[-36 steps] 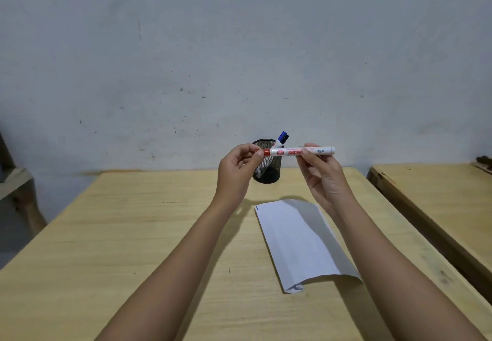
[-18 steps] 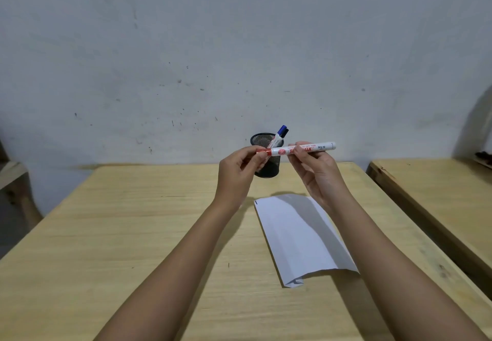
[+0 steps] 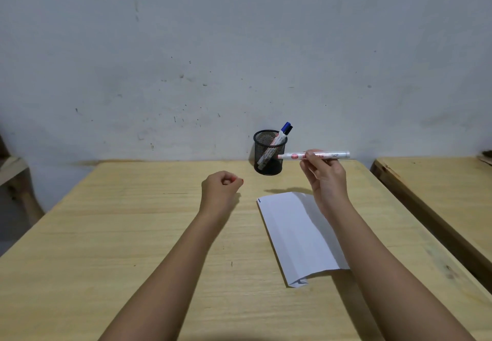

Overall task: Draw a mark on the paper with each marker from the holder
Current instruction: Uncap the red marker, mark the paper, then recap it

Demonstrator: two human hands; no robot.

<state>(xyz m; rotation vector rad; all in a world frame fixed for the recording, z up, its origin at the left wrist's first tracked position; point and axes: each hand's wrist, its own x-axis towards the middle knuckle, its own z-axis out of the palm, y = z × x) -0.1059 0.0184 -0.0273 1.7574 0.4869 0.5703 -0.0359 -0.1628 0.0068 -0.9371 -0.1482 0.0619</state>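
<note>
White-barrelled and printed in red, the uncapped marker [image 3: 314,155] is lying almost level in the air, pinched at mid-barrel by the fingertips of the right hand [image 3: 326,178]. Its long axis is running left to right across the head view, with the writing tip pointing left toward the mesh holder [image 3: 269,153] and the plain tail end pointing right. It is hovering above the far end of the paper [image 3: 298,234], near the holder but not touching it.

Left of it, the left hand [image 3: 222,184] is curling shut above the counter [image 3: 119,234], with a speck of red showing at the fingertips; I am judging that to be the cap, though it is too small to be sure.

A blue-capped marker [image 3: 281,135] is leaning to the right inside the holder, cap up, at the back of the counter by the wall [image 3: 239,47].

The paper is lying flat with a curled near corner, and a short dark stroke is sitting at its far left corner.

Judging by looks, the marker is light, stiff and smooth plastic, so it could roll between the fingers; shifting the grip nearer the tip, pen-fashion, would probably steady the stroke. The thin sheet may be sliding or lifting under the tip unless pinned.
</note>
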